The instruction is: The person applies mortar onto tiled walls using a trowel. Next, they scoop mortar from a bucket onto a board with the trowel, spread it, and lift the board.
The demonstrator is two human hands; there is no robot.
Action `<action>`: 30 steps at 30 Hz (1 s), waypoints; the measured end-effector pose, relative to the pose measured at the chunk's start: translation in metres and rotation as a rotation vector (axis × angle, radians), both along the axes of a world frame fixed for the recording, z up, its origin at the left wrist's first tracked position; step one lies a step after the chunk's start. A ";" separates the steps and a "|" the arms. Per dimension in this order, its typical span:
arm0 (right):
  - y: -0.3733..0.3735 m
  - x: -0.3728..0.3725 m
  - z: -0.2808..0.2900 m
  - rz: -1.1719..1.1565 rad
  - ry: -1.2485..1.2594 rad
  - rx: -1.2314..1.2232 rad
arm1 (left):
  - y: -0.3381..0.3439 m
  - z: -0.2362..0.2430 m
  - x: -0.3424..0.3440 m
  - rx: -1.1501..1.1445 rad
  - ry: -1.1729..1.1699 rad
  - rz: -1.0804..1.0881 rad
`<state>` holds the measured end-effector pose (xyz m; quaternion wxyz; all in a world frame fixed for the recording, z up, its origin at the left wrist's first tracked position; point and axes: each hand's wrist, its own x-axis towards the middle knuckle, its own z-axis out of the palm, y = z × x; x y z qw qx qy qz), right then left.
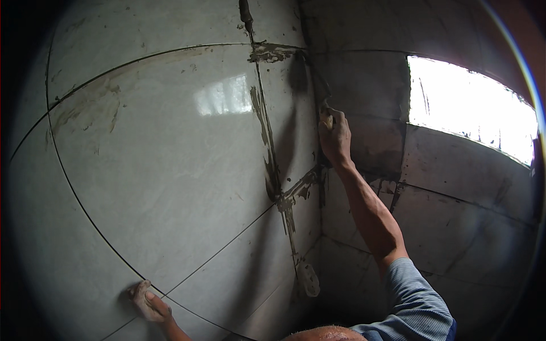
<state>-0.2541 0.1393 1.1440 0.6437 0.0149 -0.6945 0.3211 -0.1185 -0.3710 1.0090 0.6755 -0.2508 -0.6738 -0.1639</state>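
Note:
My right hand is raised to the corner where two tiled walls meet. It grips the pale handle of a trowel, whose dark blade points up along the corner joint. Low on the left, my left hand rests against the large light tile wall, close to where joints cross. Its fingers are curled in, and I cannot make out what they hold, if anything. Wet grey-brown mortar is smeared along the vertical joint left of the corner, with more mortar at the crossing below.
A bright window opening breaks the darker right wall. A clear plastic piece hangs low on the wall near the corner. At the top, a dark hole sits on the vertical joint. Shadows of my arm fall across the tiles.

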 end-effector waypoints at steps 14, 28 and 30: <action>0.002 0.078 0.050 -0.157 -0.109 0.273 | 0.005 0.012 0.009 -0.016 0.005 -0.011; -0.049 0.092 0.015 0.461 -0.158 -0.350 | 0.002 0.009 0.010 0.002 0.010 0.008; -0.020 0.075 0.008 0.482 -0.038 -0.262 | 0.004 0.009 0.008 -0.001 0.012 -0.007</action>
